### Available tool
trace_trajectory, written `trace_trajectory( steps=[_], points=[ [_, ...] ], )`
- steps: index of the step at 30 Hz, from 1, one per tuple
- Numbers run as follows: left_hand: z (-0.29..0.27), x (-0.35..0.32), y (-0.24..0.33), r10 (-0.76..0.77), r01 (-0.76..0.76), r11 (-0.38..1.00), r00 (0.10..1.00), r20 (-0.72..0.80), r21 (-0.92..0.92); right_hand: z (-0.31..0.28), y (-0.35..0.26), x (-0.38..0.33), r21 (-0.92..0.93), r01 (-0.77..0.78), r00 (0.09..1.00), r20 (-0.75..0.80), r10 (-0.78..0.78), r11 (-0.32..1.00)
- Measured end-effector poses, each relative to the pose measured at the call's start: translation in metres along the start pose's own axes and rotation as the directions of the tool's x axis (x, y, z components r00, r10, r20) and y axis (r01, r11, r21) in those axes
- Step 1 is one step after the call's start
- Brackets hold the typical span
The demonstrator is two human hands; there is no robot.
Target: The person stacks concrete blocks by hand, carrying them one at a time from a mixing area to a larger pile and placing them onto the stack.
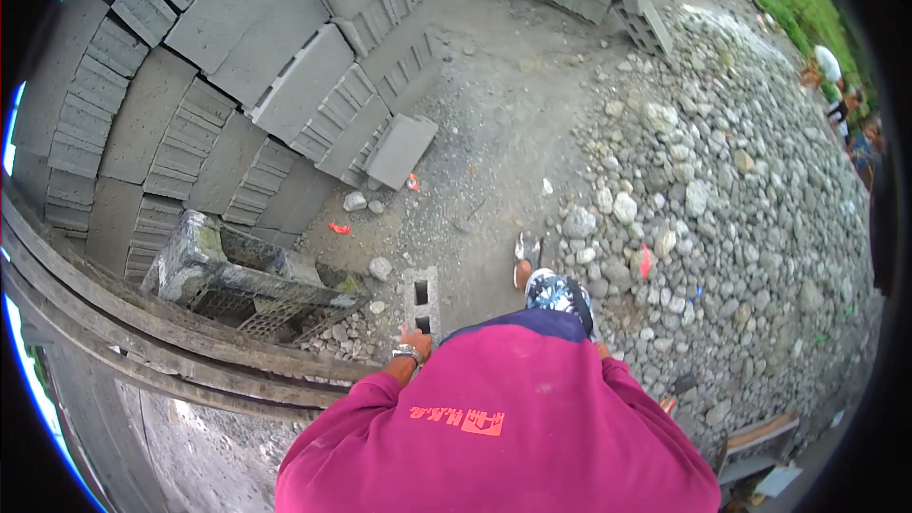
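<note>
At the lower middle, my left hand (415, 341), with a band on its wrist, is closed at the near end of a grey hollow concrete block (423, 308). Two square holes show in the block's upper face, and my fingers are bent by the nearer one. Only a sliver of my right hand (601, 350) shows past the magenta sleeve, beside the gravel. Its fingers are hidden, so I cannot see whether it holds anything. My shirt covers much of the lower view, with patterned shorts and one foot beyond it.
Tall stacks of concrete blocks (285, 47) rise on the left. A loose block (402, 150) lies at their foot. Nearer stands a weathered hollow concrete piece (204, 261) behind wooden rails (218, 351). Stones (731, 218) cover the right side. People (845, 119) appear at the far right.
</note>
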State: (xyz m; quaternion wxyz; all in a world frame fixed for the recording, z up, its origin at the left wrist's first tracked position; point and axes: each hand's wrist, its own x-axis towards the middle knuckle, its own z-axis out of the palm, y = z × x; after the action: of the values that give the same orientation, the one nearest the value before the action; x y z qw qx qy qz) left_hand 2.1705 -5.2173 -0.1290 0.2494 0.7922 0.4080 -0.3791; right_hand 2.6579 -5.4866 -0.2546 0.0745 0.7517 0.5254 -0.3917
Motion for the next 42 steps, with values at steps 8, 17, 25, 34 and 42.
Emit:
trace_trajectory(
  steps=[8, 17, 25, 34, 42],
  points=[
    [-0.216, 0.157, -0.020, -0.045, 0.030, 0.939, 0.998, -0.036, -0.343, -0.309, -0.050, 0.265, -0.094, -0.045, 0.997, 0.057, 0.051, 0.994],
    [-0.407, 0.392, -0.061, -0.041, -0.011, 0.884, 0.994, -0.099, -0.468, -0.570, -0.047, 0.568, -0.353, 0.078, 0.991, 0.126, -0.035, 0.933],
    [-0.637, 0.493, -0.093, -0.109, 0.087, 0.948, 0.992, -0.056, -0.308, -0.798, -0.106, 0.753, -0.337, 0.071, 0.943, 0.330, 0.047, 0.939],
    [-0.810, 0.634, -0.125, -0.154, 0.137, 0.901, 0.988, -0.010, -0.412, -0.906, -0.099, 1.019, -0.271, 0.173, 0.961, 0.259, -0.101, 0.947],
    [-0.922, 0.731, -0.180, -0.305, 0.188, 0.723, 0.950, -0.063, -0.665, -1.032, -0.223, 1.206, -0.216, 0.308, 0.918, 0.323, -0.229, 0.927]
  ],
)
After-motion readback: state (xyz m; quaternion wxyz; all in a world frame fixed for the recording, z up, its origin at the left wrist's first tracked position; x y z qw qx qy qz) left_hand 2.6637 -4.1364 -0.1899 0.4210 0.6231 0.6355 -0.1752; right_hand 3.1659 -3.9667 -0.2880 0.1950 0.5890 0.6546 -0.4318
